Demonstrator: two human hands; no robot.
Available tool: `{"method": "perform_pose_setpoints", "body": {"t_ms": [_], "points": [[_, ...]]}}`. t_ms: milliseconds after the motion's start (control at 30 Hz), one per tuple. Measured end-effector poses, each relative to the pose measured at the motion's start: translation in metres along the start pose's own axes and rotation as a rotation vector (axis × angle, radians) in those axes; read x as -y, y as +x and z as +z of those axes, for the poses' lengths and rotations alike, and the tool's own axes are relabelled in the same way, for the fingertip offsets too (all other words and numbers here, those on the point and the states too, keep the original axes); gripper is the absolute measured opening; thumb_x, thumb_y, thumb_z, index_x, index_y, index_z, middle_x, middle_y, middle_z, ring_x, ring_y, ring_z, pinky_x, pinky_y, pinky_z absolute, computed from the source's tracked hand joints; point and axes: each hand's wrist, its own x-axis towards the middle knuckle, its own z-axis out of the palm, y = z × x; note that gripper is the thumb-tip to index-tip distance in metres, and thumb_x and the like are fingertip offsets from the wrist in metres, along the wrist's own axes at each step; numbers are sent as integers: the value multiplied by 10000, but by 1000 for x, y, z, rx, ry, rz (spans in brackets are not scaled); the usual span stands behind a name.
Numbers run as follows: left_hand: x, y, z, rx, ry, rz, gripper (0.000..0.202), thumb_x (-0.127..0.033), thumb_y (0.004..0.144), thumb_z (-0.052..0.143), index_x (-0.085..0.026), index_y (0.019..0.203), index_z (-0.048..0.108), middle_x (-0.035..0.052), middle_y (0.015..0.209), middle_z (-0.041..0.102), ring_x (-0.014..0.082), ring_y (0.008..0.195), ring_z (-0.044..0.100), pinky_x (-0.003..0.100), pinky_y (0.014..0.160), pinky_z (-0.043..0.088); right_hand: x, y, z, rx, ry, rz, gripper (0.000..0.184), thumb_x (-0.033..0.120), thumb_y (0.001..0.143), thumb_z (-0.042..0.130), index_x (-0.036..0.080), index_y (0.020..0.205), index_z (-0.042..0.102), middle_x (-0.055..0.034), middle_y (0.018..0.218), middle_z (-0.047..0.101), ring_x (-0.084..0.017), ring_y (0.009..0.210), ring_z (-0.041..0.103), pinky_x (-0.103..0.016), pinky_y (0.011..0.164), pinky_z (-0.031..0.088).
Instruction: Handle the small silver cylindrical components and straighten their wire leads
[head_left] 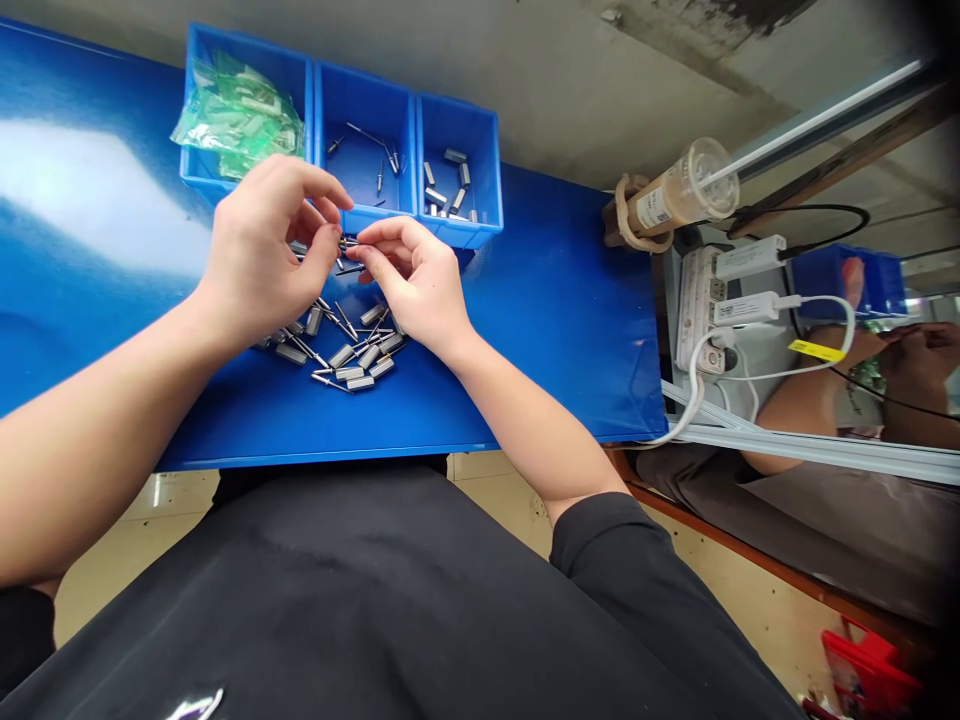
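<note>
Left of frame centre, the left hand (259, 250) and right hand (416, 280) together pinch a thin, dark metal pin (349, 243) above a scattered pile of small silver parts (352, 350) on the blue table (555, 330).

1. The small pins and blocks (352, 350) are shiny grey metal.
2. The table top (555, 330) is smooth, glossy blue.
3. The three bins (480, 215) are blue plastic.
4. The bags (236, 115) are thin, crinkly green plastic.
5. The cup (682, 195) is clear plastic.

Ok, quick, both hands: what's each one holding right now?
Left hand: fingers pinched on a small metal part, above the pile of parts.
Right hand: fingers pinched on the same small part from the other side.
</note>
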Motion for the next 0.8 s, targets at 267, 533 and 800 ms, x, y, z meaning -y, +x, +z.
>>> {"method": "perform_pose_setpoints", "body": {"t_ms": [267,533,800], "points": [[-2,-2,3,6,-40,16,227,-244,996,653,-254,1222,644,57,1107,702,162,915,721,331,750,663,6,0,-3,-25,0,40,614,780,969,534,197,1109,669,-49,1023,777,-197,1074,794,-386,967,700],[0,-2,4,-35,-79,16,245,-218,983,677,-271,1221,653,69,1182,697,182,1003,736,322,766,659,12,0,-4,-1,-9,103,678,831,939,509,193,1092,681,-52,999,783,-180,1009,790,-399,1011,677],[0,-1,5,-30,-94,22,205,-293,999,670,-297,1203,656,53,1133,716,179,949,735,357,759,681,6,0,-2,-14,5,86,672,831,934,521,204,1108,691,-68,1028,781,-194,1032,781,-398,999,677]]}}
